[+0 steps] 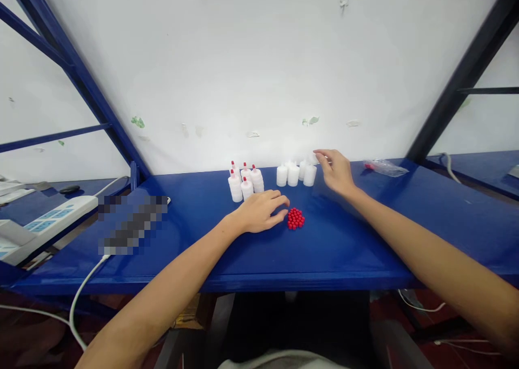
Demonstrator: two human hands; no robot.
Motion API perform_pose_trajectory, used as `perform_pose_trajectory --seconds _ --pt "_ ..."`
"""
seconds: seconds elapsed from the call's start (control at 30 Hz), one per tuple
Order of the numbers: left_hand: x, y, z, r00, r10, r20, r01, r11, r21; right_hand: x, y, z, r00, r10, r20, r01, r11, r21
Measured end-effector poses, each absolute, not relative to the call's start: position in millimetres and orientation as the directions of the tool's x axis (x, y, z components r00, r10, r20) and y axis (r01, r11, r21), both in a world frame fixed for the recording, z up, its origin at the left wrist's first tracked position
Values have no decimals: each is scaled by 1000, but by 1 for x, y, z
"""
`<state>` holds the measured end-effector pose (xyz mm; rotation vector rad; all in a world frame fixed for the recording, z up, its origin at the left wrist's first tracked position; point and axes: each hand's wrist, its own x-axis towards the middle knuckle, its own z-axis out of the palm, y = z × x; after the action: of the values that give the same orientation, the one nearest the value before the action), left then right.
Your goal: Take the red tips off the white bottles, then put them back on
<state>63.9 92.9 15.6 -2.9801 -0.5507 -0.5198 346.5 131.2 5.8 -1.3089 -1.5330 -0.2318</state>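
Left hand (263, 212) low over bench (186, 212), thumb and fingers a little apart, fingertips just beside red caps (295, 218); capped bottles (235, 188) stand directly behind it. Right hand (337, 173) reaches farther, fingertips close together beside white bottles (293, 176); cannot tell whether it holds anything. Plastic bag (387, 167) lies right, near wall (259, 77).

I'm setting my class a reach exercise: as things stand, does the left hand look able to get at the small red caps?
Probably yes: the left hand is right beside the small red caps, fingers spread toward them, and nothing visible stands in between.
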Motion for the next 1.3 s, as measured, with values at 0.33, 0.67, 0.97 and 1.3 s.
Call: perform_pose_trajectory --seconds 0.33,0.67,0.97,1.3 --pt "66 94 11 893 360 269 327 -931 159 342 133 6 140 654 743 820 345 -458" --pt "70 96 7 920 256 296 190 -954 233 344 133 6 181 657 732 829 298 -473" --pt "70 97 4 926 245 288 171 -951 258 341 134 1 200 730 653 816 245 -524" --pt "69 97 5 906 300 297 225 -938 262 307 106 9 148 831 536 615 348 -708"
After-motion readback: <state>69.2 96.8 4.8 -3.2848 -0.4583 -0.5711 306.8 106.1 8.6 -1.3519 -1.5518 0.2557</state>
